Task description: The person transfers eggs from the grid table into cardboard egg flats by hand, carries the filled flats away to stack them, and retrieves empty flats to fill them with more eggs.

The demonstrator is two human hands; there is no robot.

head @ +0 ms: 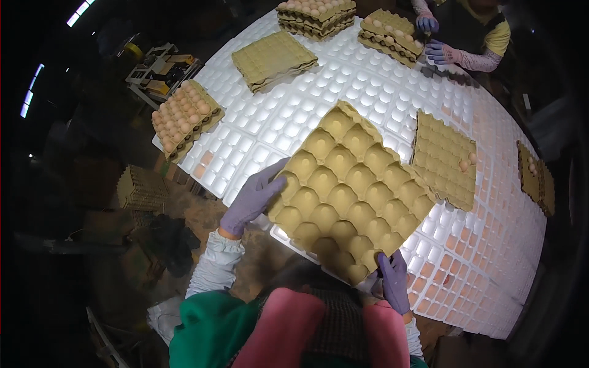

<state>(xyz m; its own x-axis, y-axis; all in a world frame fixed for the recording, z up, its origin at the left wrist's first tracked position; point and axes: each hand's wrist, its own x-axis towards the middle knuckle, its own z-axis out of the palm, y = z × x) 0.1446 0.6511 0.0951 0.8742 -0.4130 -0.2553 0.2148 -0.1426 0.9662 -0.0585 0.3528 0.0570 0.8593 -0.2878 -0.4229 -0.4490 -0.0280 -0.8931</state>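
Note:
Both of my hands wear purple gloves and hold a pulp egg tray in front of my body. My left hand grips its left edge, thumb over the top side. At the near right corner my right hand has hold of the rim. The tray's cups hold no eggs. It is tilted above a wide white table of moulded cell trays, hiding part of it. Just beyond its right edge lies another pulp tray with two eggs near one side.
A filled egg tray sits at the table's left edge. Farther back are flat pulp trays and stacked trays with eggs. A co-worker's gloved hand rests near another stack. More pulp trays stand at floor level, left.

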